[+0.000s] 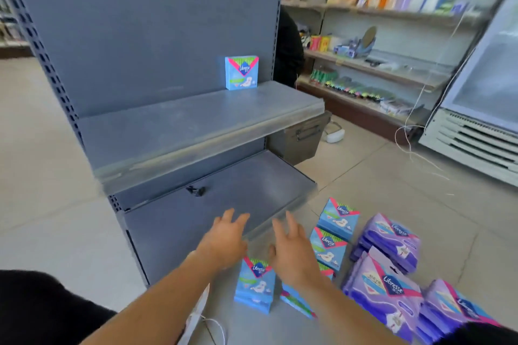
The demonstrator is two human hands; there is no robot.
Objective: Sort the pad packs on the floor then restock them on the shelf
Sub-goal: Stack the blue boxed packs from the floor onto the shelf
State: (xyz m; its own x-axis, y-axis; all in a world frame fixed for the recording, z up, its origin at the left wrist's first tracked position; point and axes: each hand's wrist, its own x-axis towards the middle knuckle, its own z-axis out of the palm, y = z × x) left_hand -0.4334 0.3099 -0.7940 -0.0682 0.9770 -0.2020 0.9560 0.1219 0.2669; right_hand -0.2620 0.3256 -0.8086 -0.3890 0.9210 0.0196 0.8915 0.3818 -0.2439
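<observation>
Both hands, the left hand [224, 241] and right hand [291, 252], are held spread over blue pad packs [333, 246] on the floor; one blue pack [241, 73] is stood on the grey metal shelf [182, 120].

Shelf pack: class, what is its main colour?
Light blue, with a pink and green top; the shelf pack shows best in the head view.
</observation>
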